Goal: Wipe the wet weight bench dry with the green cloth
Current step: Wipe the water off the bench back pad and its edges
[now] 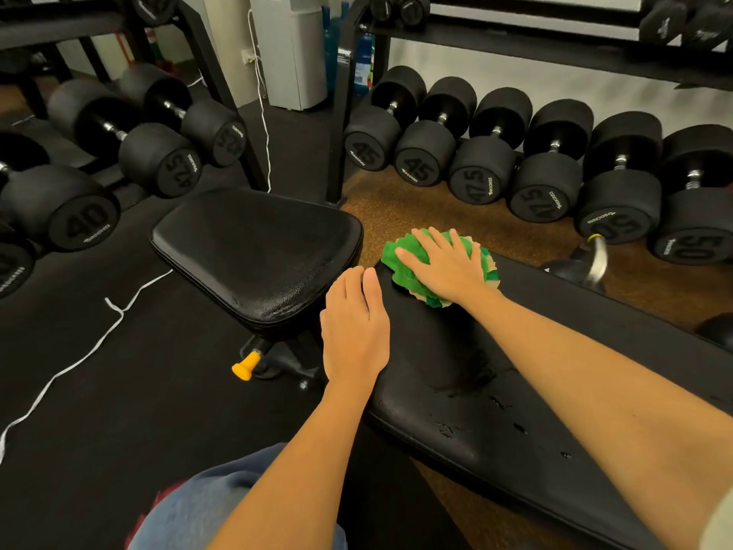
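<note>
The black weight bench's long back pad (468, 394) runs from the lower right toward the middle, with water drops and a wet patch on its near part. Its separate seat pad (258, 248) lies just beyond, to the left. The green cloth (400, 267) is bunched at the far end of the long pad. My right hand (444, 264) presses flat on the cloth with fingers spread. My left hand (353, 331) rests on the pad's left edge, fingers straight, holding nothing.
Racks of black dumbbells (416, 164) line the right and left (154, 160) sides. A yellow adjustment knob (244, 369) sticks out under the seat. A white cord (79, 359) trails over the black floor mat. A kettlebell (579, 267) stands behind the bench.
</note>
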`<state>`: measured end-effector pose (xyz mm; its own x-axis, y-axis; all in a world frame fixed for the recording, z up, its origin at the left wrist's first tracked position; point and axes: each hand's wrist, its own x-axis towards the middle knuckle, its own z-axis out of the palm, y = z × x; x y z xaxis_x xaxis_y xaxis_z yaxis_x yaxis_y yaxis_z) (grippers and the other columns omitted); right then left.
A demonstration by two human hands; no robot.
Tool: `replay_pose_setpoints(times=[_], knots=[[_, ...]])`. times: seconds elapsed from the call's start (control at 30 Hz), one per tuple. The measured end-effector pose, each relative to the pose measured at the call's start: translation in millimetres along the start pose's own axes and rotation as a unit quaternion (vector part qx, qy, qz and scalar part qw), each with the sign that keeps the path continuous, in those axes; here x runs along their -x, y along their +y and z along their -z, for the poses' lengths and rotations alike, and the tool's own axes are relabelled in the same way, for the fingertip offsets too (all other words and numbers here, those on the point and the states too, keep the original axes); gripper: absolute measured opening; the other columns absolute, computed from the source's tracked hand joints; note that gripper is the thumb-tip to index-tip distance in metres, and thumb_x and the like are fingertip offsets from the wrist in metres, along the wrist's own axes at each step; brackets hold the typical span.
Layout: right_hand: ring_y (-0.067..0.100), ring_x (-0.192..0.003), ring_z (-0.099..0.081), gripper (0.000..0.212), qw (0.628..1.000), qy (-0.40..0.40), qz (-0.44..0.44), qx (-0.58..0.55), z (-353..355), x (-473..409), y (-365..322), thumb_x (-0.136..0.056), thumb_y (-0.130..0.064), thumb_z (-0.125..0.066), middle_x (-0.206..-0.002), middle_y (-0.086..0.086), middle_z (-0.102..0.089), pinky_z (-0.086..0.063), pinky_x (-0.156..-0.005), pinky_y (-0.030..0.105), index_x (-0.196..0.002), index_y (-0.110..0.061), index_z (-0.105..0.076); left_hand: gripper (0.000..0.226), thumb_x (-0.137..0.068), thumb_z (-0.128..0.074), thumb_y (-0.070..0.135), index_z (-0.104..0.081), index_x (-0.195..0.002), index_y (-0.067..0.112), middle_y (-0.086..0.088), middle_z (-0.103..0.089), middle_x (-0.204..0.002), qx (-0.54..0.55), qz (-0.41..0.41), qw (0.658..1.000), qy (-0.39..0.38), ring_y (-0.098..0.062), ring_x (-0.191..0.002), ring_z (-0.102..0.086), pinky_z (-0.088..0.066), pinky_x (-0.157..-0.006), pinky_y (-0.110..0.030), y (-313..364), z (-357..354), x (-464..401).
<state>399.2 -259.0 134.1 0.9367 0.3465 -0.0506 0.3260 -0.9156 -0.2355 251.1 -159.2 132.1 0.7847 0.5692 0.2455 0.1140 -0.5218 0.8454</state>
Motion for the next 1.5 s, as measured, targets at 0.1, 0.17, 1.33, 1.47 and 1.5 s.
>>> replay_pose_setpoints(times=[0.1,0.17,1.33,1.47,1.5], knots=[[0.024,-0.148,-0.003,0.072,0.999,-0.004,0.049,0.005,-2,11,-9,-0.086,-0.077,-0.019,-0.160,-0.008,-0.012,0.000,-0.116,0.054,-0.148,-0.042,-0.020,0.042,-0.102,-0.025,0.041,-0.052,-0.129,0.023,0.011,-0.052,-0.130,0.002,-0.011,1.000,-0.003,-0.008,-0.124,-0.041,-0.022,-0.091,-0.022,-2,-1,-1],[0.022,-0.148,-0.003,0.071,0.995,-0.010,0.096,0.016,-4,24,-20,-0.085,-0.077,-0.019,-0.160,-0.010,-0.013,0.000,-0.116,0.055,-0.147,-0.044,-0.023,0.044,-0.102,-0.023,0.043,-0.051,-0.129,0.024,0.011,-0.052,-0.131,0.005,-0.017,1.000,-0.001,-0.009,-0.125,-0.042,-0.023,-0.091,-0.024,-4,-2,-2],[0.022,-0.146,0.016,0.051,0.987,-0.093,0.128,-0.016,-6,61,-44,-0.102,-0.046,-0.011,-0.160,-0.013,0.004,0.011,-0.116,0.051,-0.151,-0.036,-0.003,0.062,-0.094,-0.015,0.054,-0.052,-0.131,0.022,0.006,-0.049,-0.140,0.031,-0.044,0.998,0.022,-0.013,-0.143,-0.023,-0.018,-0.114,-0.047,-12,2,-4],[0.018,-0.147,0.012,0.050,0.976,-0.117,0.140,-0.120,-3,91,-53,-0.103,-0.045,-0.013,-0.160,-0.011,-0.003,0.010,-0.118,0.046,-0.151,-0.036,-0.003,0.057,-0.098,-0.016,0.047,-0.052,-0.133,0.022,0.007,-0.045,-0.144,0.002,-0.074,0.997,-0.004,-0.009,-0.145,-0.016,-0.002,-0.119,-0.042,-9,3,-1],[0.016,-0.147,0.008,0.050,0.970,-0.119,0.132,-0.165,1,97,-54,-0.103,-0.044,-0.014,-0.160,-0.011,-0.006,0.008,-0.119,0.045,-0.151,-0.035,-0.005,0.057,-0.098,-0.015,0.046,-0.051,-0.135,0.022,0.007,-0.045,-0.145,-0.009,-0.085,0.996,-0.022,-0.009,-0.146,-0.013,0.002,-0.119,-0.042,-8,4,0]])
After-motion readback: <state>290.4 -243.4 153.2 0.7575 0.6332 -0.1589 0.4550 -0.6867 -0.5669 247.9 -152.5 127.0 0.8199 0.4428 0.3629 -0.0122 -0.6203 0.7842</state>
